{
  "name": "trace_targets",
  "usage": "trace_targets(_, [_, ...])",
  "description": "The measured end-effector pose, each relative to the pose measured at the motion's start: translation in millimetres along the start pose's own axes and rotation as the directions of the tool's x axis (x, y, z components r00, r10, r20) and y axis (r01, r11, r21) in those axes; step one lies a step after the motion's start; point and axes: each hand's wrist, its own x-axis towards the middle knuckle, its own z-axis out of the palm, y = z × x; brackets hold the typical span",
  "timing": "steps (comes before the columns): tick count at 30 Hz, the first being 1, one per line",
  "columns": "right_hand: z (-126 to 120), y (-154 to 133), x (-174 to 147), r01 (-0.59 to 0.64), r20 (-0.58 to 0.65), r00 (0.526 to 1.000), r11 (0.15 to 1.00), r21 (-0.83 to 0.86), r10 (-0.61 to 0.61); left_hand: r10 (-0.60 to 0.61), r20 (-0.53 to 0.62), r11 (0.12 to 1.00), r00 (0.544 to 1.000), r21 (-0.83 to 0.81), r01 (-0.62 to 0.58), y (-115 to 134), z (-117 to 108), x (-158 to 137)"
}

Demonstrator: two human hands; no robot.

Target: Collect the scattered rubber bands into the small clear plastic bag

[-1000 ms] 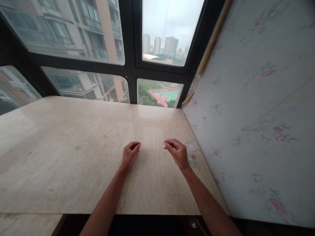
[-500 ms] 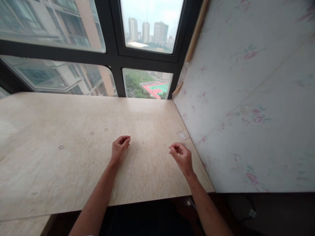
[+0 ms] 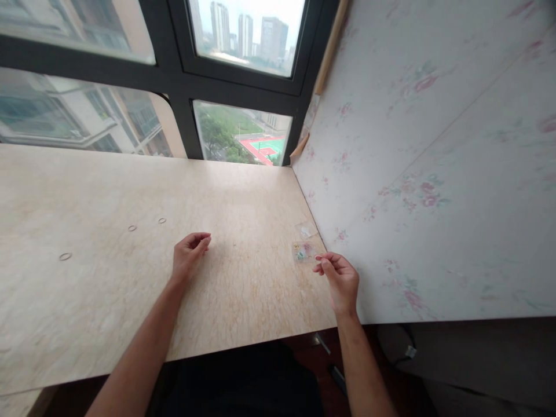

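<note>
My left hand rests at the middle of the marble-patterned counter, thumb and fingers pinched together; whatever they hold, if anything, is too small to make out. At the right, my right hand is also closed in a pinch, fingertips just beside a small clear box. Tiny yellow, green and pinkish pieces lie in that box. I cannot make out anything in the right fingertips. Left of my left hand lie three thin rings: a near one, a middle one and a far one.
A clear plastic piece, perhaps a lid or bag, lies behind the box against the flower-papered wall. The counter ends at the dark-framed window behind and at a front edge close to my body.
My right hand has shifted right, towards the wall, uncovering the small clear box. The view has turned a little right. My left hand stays pinched in about the same place on the counter.
</note>
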Motion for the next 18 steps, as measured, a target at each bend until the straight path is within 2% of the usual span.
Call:
trace_targets(11, [-7,36,31,0.005,-0.011,1.0,0.993,-0.117,-0.006,-0.017,-0.042,0.999,0.999,0.032,0.018,4,3,-2])
trace_targets(18, [-12,52,41,-0.051,0.105,0.991,0.961,-0.273,0.083,0.007,-0.06,0.999,0.998,0.036,-0.005,0,3,0])
